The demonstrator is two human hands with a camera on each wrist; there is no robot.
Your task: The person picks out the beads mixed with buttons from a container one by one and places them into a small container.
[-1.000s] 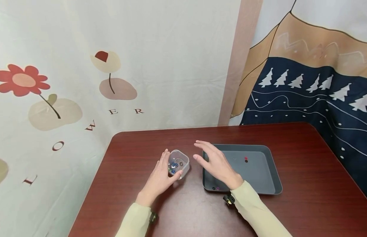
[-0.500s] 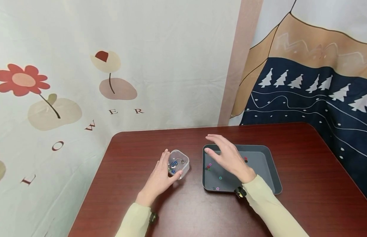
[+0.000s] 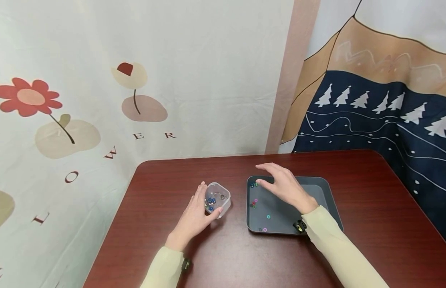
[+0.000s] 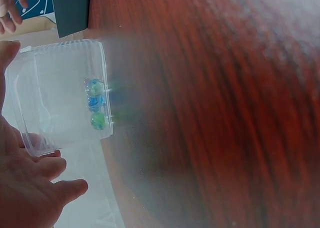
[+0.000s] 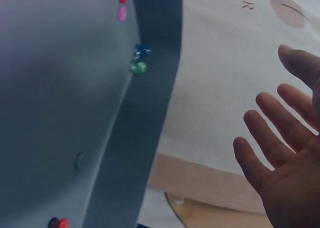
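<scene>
My left hand (image 3: 191, 218) holds a small clear plastic box (image 3: 224, 206) between thumb and fingers, on the table left of the tray. Several blue and green glass marbles (image 4: 97, 102) lie inside it. With spread, relaxed fingers, my right hand (image 3: 288, 188) hovers over the far part of the grey tray (image 3: 291, 218) and holds nothing. A blue marble (image 5: 142, 50) and a green marble (image 5: 138, 67) rest in a tray corner. Small coloured rings lie about the tray, among them a teal ring (image 3: 268, 217) and a pink ring (image 3: 265, 230).
Both stand on a dark red-brown wooden table (image 3: 223, 256). Behind its far edge hangs a pale printed curtain (image 3: 215, 80), with a navy tree-patterned section (image 3: 352, 124) at the right. The tray's raised wall (image 5: 137, 118) shows beside the right hand.
My right hand has moved right across the tray, uncovering the rings on its left side and the marbles in its far left corner. My left hand and the box have stayed put.
</scene>
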